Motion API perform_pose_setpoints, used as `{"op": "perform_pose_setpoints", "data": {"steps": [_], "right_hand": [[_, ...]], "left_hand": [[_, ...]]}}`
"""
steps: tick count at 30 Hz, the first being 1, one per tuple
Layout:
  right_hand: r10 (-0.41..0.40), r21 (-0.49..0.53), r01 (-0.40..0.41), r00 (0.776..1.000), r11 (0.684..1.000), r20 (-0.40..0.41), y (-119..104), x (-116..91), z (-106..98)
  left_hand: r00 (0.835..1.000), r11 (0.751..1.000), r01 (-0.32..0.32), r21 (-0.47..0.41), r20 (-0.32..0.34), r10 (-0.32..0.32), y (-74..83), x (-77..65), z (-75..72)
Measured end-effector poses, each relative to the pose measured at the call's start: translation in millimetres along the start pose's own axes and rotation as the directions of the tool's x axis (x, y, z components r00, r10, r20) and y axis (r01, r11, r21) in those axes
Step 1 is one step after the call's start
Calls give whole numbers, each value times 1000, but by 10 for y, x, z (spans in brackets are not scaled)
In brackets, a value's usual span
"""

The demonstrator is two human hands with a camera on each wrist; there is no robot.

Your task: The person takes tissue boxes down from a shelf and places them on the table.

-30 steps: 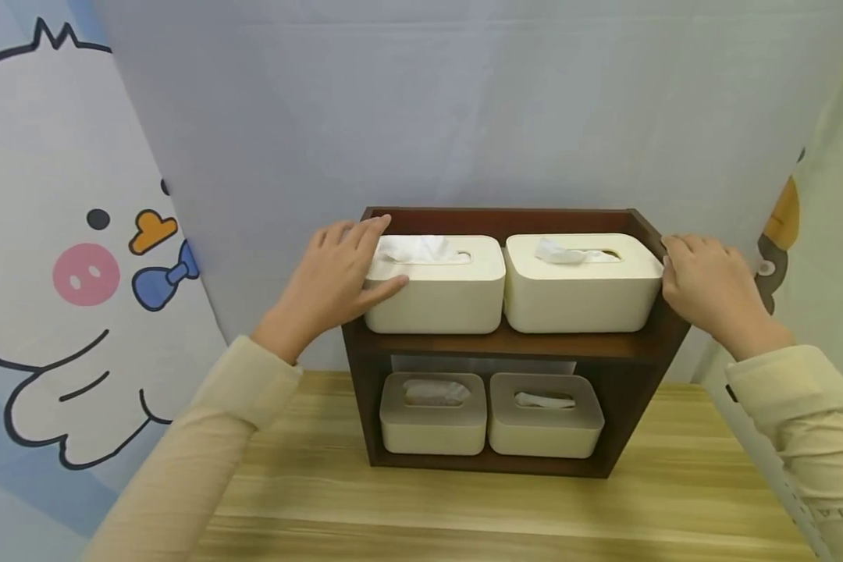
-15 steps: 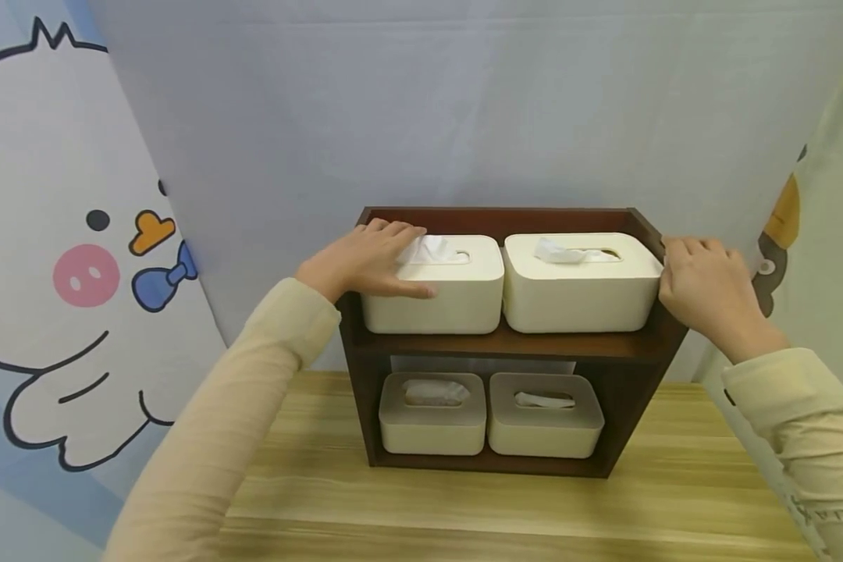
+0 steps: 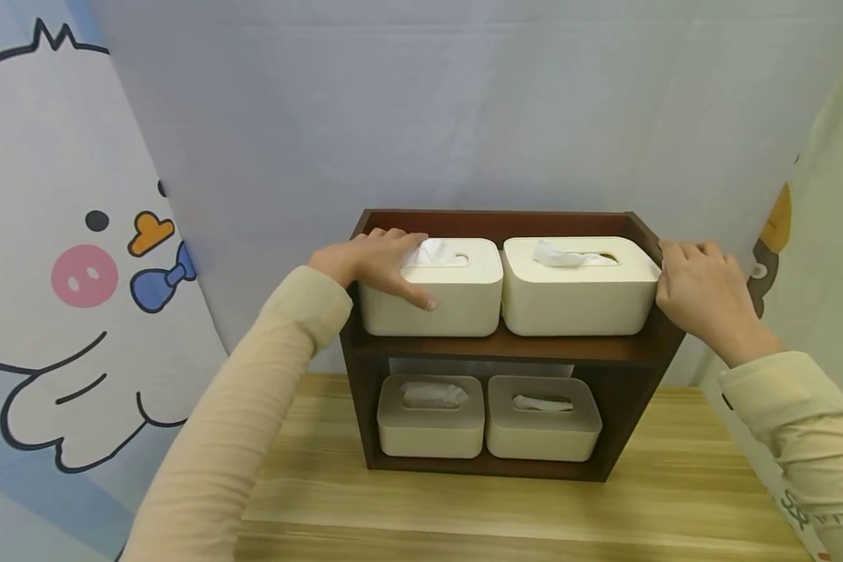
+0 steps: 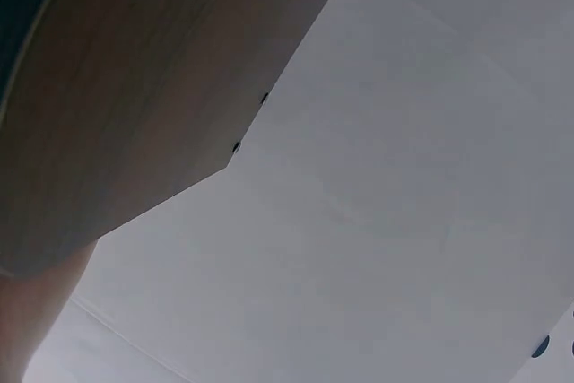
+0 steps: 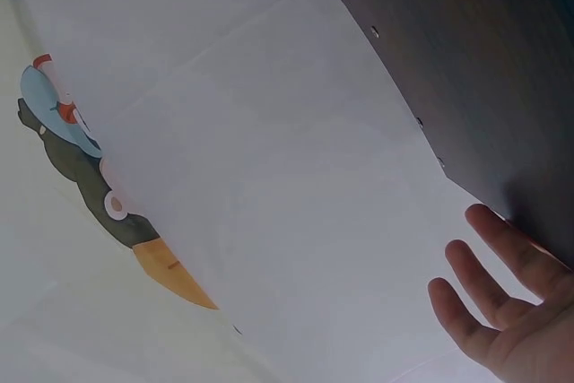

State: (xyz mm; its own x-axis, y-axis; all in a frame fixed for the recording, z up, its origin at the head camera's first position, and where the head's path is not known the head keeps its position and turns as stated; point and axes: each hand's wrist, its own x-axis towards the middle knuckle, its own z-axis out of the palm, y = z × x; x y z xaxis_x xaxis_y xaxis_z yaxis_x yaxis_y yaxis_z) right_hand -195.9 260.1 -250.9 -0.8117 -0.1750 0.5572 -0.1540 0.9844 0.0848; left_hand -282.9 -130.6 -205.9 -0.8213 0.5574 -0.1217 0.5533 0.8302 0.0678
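Note:
A dark brown two-tier shelf (image 3: 499, 351) holds cream tissue boxes on both levels. My left hand (image 3: 379, 264) reaches over the shelf's left side and rests on the upper left tissue box (image 3: 464, 308). Its thumb is extended at the box's front, and the other fingers lie over the top beside the white tissue (image 3: 432, 251). At the top of the right side panel (image 5: 502, 69) rests my right hand (image 3: 706, 293), close to the upper right tissue box (image 3: 576, 308). The right wrist view shows spread, fairly straight fingers (image 5: 480, 289) at the panel's edge; the thumb is hidden there.
On the lower level stand two more tissue boxes, the left one (image 3: 432, 437) beside the right one (image 3: 544, 441). The shelf is on a wood-grain table (image 3: 464, 515). Pale cloth (image 3: 499, 117) hangs behind, and a cartoon-printed sheet (image 3: 35, 312) at the left.
My left hand has moved right, from the left end of the upper left tissue box further across it. The right hand and the boxes stay almost in place.

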Motion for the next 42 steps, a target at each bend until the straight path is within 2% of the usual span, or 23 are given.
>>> {"op": "perform_pose_setpoints", "data": {"steps": [13, 28, 35, 42], "right_hand": [[5, -10, -5, 1000, 1000, 1, 17, 1, 35], [1, -6, -1, 1000, 1000, -7, 27, 17, 49], [5, -2, -5, 1000, 1000, 10, 40, 18, 63], [-7, 7, 7, 1000, 1000, 3, 49, 22, 77]], "left_hand": [[998, 998, -16, 59, -67, 20, -22, 42, 28], [989, 996, -55, 75, -135, 64, -36, 23, 39], [981, 996, -63, 71, -177, 75, -22, -17, -58], [975, 995, -81, 60, -203, 91, 19, -79, -253]]}}
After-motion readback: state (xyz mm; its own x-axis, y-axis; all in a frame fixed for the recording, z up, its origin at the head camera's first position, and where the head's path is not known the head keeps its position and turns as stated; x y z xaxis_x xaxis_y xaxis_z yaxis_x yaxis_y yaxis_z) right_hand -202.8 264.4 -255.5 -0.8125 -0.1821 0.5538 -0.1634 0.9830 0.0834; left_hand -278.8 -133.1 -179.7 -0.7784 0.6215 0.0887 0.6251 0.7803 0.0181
